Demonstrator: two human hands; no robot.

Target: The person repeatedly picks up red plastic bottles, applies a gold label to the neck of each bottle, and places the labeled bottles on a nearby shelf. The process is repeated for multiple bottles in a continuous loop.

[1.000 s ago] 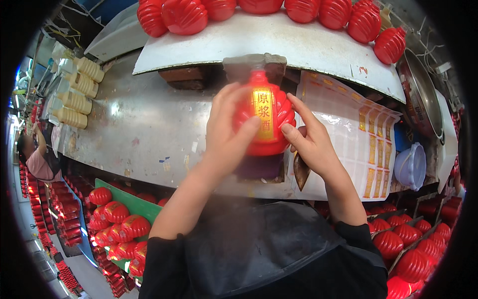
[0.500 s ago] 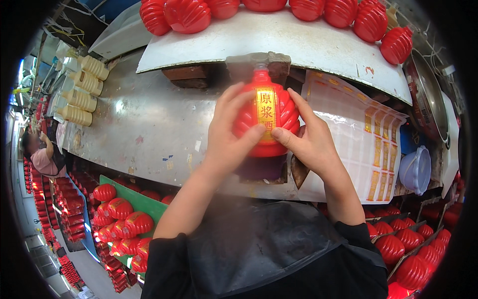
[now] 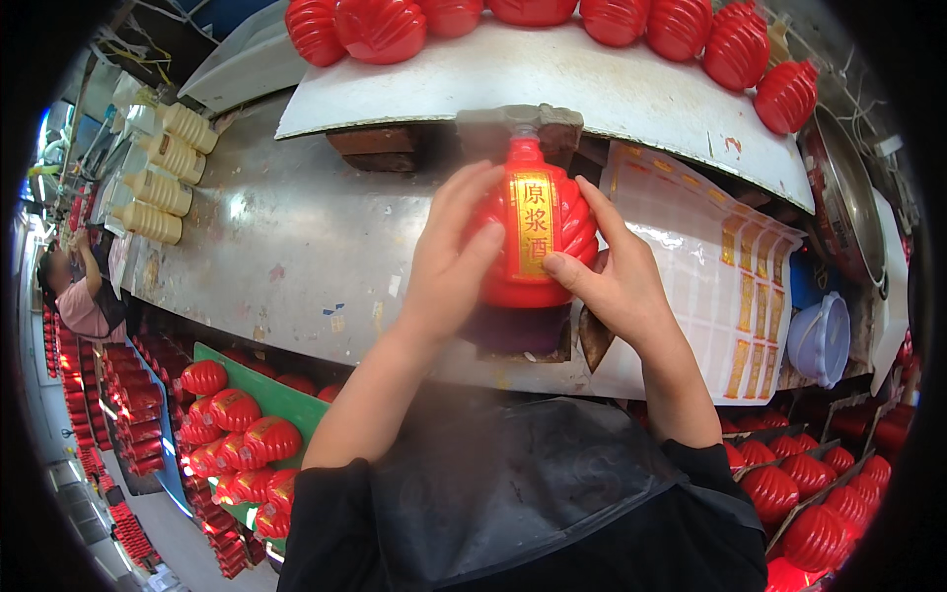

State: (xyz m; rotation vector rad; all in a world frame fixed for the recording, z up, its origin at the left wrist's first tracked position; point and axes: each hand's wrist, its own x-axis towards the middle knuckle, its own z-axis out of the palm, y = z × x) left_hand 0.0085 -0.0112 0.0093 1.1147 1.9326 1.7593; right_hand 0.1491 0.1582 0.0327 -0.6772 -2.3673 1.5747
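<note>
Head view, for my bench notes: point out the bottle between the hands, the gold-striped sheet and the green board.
Bottle (image 3: 534, 235), head view: labelled front.
Gold-striped sheet (image 3: 700, 286), head view: pale middle.
Green board (image 3: 261, 392), head view: bare upper part.

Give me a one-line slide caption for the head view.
Left hand and right hand flank a ribbed red bottle with a gold label, beside a translucent sticker sheet.
</note>
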